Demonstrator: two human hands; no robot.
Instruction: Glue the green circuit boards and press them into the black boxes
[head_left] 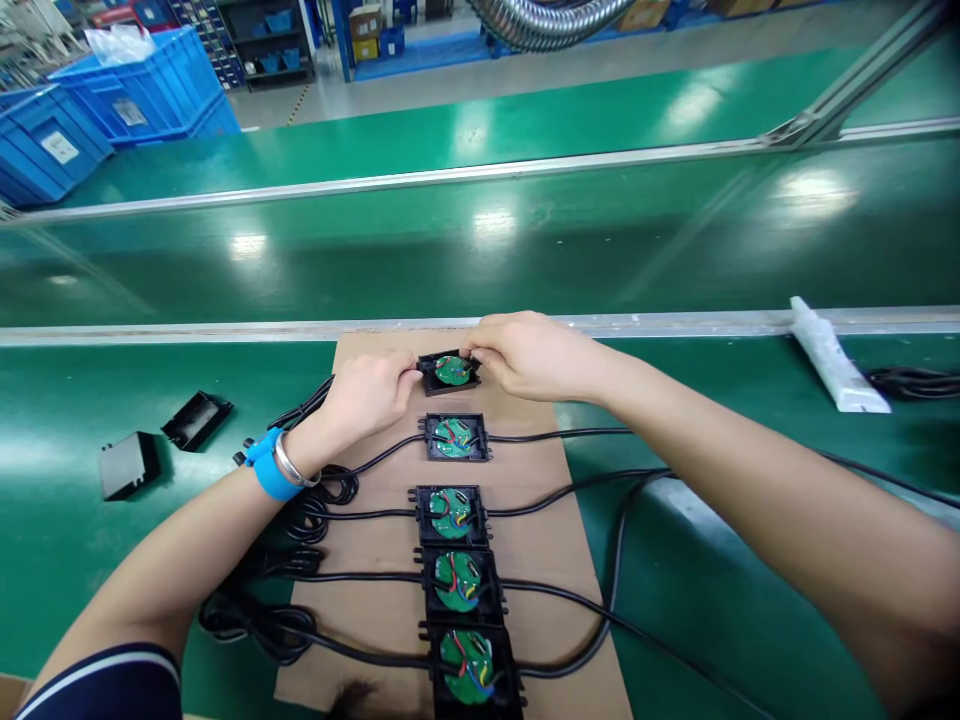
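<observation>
The head camera is looking from the wearer's head at 6 o'clock, facing 12 o'clock and tilting down over the cardboard sheet (525,560). It is sitting closest to the near end of the row of black cases (453,514), and is also taking in the green bench (720,390) and, farther off, blue crates (150,90) towards 10 o'clock.
</observation>
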